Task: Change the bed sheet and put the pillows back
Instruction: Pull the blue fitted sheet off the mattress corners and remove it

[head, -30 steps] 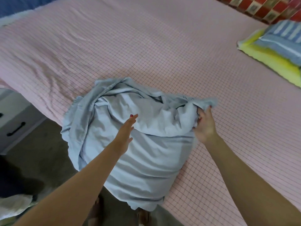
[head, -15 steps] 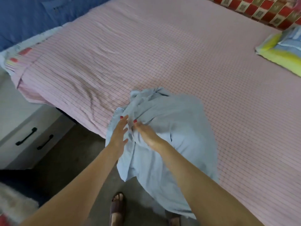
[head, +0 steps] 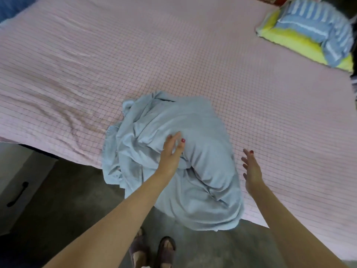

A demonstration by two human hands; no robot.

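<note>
A crumpled light blue sheet (head: 185, 151) lies bunched on the near edge of the bed, partly hanging over the side. Under it the mattress is covered by a pink checked sheet (head: 193, 55). My left hand (head: 172, 151) rests on top of the blue bundle with its fingers straight. My right hand (head: 251, 169) hovers just right of the bundle, fingers spread, holding nothing. Two stacked pillows sit at the bed's far right: a blue striped pillow (head: 316, 29) on a yellow pillow (head: 297, 45).
A white drawer unit (head: 21, 182) with a black handle stands left of the bed. The grey floor (head: 77, 200) is below, with my sandalled feet (head: 152, 248) close to the bed edge.
My right hand has let go of the blue sheet and moved off to its right side. My left hand has shifted onto the middle of the bundle. The view has swung right.
</note>
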